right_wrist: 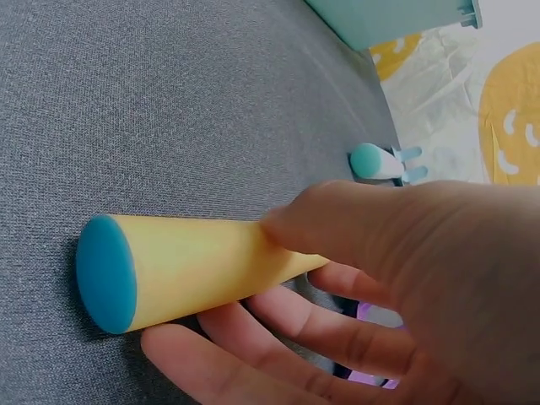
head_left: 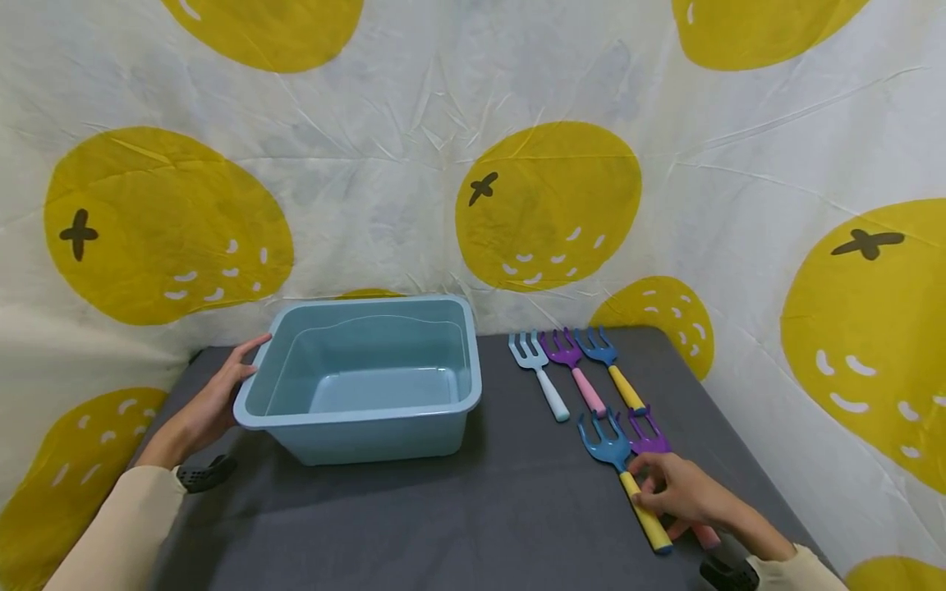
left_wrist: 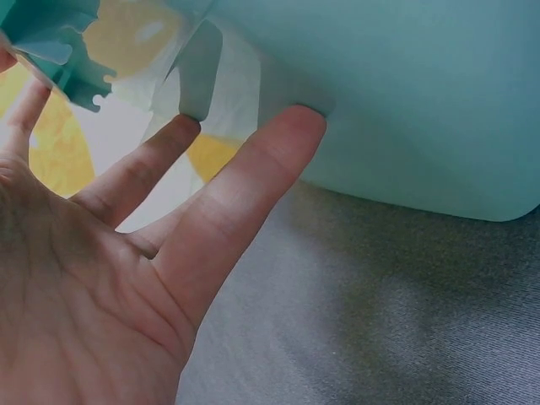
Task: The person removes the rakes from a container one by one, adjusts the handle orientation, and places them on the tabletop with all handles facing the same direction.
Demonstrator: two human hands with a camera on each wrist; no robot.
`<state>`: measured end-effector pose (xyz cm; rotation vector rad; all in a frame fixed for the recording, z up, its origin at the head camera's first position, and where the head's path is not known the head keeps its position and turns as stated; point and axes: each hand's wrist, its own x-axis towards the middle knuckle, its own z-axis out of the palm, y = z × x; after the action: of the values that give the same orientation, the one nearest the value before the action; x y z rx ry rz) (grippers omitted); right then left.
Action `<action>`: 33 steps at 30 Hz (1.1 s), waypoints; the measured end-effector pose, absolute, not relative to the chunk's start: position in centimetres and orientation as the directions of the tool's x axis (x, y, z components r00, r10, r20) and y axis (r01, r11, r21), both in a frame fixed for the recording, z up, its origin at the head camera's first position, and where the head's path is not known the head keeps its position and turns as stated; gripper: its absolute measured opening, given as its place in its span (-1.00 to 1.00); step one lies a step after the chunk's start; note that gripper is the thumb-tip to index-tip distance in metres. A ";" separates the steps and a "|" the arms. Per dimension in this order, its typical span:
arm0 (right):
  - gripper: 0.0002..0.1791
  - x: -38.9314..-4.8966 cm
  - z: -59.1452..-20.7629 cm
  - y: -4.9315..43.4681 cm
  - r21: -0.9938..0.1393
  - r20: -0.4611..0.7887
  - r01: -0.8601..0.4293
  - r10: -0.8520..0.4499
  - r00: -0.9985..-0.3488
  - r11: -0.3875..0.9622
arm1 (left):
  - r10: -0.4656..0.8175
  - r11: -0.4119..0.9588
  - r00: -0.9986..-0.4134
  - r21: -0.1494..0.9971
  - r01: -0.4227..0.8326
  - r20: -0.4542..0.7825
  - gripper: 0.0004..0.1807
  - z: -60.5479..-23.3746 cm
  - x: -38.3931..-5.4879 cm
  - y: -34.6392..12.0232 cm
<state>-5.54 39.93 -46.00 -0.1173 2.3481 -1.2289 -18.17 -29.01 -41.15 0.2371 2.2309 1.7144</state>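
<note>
In the head view my right hand [head_left: 683,486] pinches the yellow handle of a blue garden hand fork [head_left: 608,447], at the right of the table. In the right wrist view, thumb and fingers lie on opposite sides of that yellow handle [right_wrist: 194,261], its blue end low over the cloth. A purple hand fork [head_left: 648,439] with a pink handle lies beside it, partly hidden by my hand. My left hand [head_left: 210,406] is at the left side of a light blue plastic tub [head_left: 362,439]; in the left wrist view its spread, fairly straight fingers [left_wrist: 245,194] touch the outer wall.
Behind, three more hand forks lie in a row: pale blue [head_left: 550,394], purple with a pink handle [head_left: 589,392], and blue with a yellow handle [head_left: 626,386]. A dark grey cloth [head_left: 443,525] covers the table. A fruit-print curtain [head_left: 384,222] hangs behind and at both sides.
</note>
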 end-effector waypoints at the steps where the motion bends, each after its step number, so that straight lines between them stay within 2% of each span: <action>1: -0.52 -5.6 -46.0 39.8 -0.791 -0.377 0.144 -0.288 -0.880 0.594 | 0.319 0.266 -0.936 0.962 -0.061 -0.148 -0.34 -41.2 -18.2 -29.1; 16: -0.54 -5.7 -45.6 39.5 -0.780 -0.381 0.137 -0.290 -0.878 0.611 | 0.328 0.252 -0.935 0.966 -0.053 -0.136 -0.34 -41.2 -18.1 -29.1; 23: -0.52 -6.6 -44.4 40.3 -0.776 -0.433 0.127 -0.374 -0.820 0.618 | 0.324 0.249 -0.936 0.967 -0.057 -0.139 -0.34 -41.1 -18.1 -28.9; 28: -0.48 -8.1 -42.1 40.5 -0.741 -0.442 0.030 -0.453 -0.774 0.671 | 0.313 0.253 -0.939 0.965 -0.061 -0.142 -0.33 -41.3 -18.1 -28.9; 33: -0.46 -10.2 -39.2 39.7 -0.726 -0.360 -0.149 -0.556 -0.749 0.671 | 0.302 0.253 -0.942 0.965 -0.071 -0.148 -0.32 -41.3 -17.9 -28.8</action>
<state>-10.24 39.66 -39.18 -0.5423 2.3122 -0.9357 -17.91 -28.83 -41.26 0.2140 2.2258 1.7393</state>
